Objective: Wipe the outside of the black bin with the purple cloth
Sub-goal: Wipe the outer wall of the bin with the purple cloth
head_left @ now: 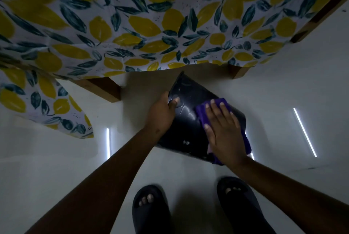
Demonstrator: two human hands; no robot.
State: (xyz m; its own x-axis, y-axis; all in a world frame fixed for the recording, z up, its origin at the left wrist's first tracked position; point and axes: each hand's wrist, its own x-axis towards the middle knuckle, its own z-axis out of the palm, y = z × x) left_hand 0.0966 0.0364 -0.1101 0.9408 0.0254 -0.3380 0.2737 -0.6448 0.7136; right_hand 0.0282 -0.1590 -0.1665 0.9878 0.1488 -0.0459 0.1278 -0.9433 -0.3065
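Black and glossy, the 1 plastic bin stands tilted on the pale floor, with a side wall turned up toward the camera. It sits just in front of the table, between 2 wooden table legs and ahead of the person's feet. A few pale marks low on its wall are too small to read as writing.

1 purple cloth lies on the right part of that wall. The right hand presses it flat, with palm down and fingers straight and slightly spread, nothing curled round it. Folds of the cloth show beyond the fingertips and along the hand's outer edge, down to the wrist.

The left hand grips the bin's upper left edge. Its thumb lies on the outer face, and the other fingers wrap behind the rim, out of sight.

Over the table hangs 1 tablecloth printed with yellow lemons and dark teal leaves, and a corner of it droops at the left.

At the bottom are 2 black slide sandals, toes showing, pointing toward the bin. On the floor 3 thin white streaks of reflected light show: 1 at the left, 1 at the right and 1 short one just beside the cloth.
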